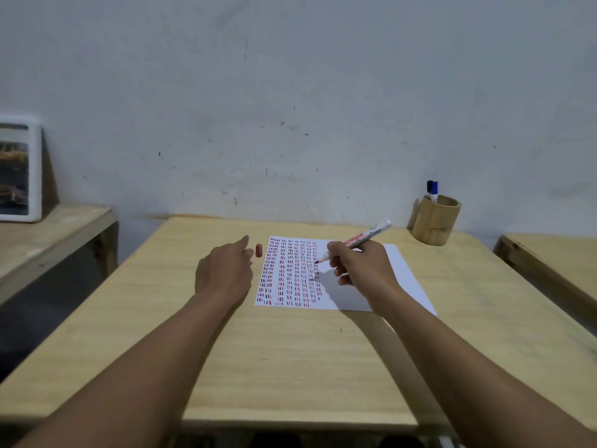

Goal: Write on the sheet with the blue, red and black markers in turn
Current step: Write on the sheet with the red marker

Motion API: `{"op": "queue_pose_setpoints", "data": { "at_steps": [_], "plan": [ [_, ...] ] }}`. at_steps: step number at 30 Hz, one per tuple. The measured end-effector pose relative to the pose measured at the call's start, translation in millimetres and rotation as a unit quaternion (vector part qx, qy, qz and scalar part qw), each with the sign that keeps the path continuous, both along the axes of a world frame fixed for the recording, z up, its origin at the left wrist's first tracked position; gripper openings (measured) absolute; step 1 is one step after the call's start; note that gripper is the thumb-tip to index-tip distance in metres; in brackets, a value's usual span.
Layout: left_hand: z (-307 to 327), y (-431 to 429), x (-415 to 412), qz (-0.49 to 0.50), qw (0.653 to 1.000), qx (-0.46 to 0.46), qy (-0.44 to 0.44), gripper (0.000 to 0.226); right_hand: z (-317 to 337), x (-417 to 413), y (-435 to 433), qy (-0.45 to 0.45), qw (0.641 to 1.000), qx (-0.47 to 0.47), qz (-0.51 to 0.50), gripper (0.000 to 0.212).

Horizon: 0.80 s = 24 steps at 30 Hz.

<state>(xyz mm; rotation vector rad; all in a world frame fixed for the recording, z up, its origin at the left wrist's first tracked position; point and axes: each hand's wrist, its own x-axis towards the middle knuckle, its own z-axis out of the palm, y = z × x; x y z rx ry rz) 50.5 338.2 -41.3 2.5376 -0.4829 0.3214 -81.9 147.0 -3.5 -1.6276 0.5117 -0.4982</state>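
A white sheet point(400, 279) lies on the wooden table point(290, 350), its left half filled with rows of short red, blue and black dashes. My right hand point(358, 266) grips the uncapped red marker point(368, 236), tip down just above the sheet near the marks. The red cap point(258, 250) lies on the table just left of the sheet. My left hand point(226, 270) hovers beside the cap, fingers loosely apart and holding nothing. The blue marker point(435, 190) and black marker point(429, 187) stand capped in a bamboo cup point(434, 224) at the back right.
A white-framed picture point(19, 173) leans on the wall on a lower wooden bench point(48, 234) to the left. Another wooden table edge point(549, 263) sits to the right. A grey wall rises right behind the table.
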Motion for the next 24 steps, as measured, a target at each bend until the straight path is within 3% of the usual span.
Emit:
{"op": "queue_pose_setpoints", "data": {
  "at_steps": [7, 24],
  "plan": [
    [-14.6, 16.1, -13.7, -0.019, 0.977, 0.189, 0.097, 0.053, -32.2, -14.0, 5.2, 0.059, 0.986, -0.148, -0.053, 0.022],
    [-18.4, 19.1, -15.4, -0.028, 0.973, 0.206, 0.099, 0.056, -34.4, -18.1, 10.7, 0.086, 0.969, -0.23, -0.042, 0.024]
  ]
}}
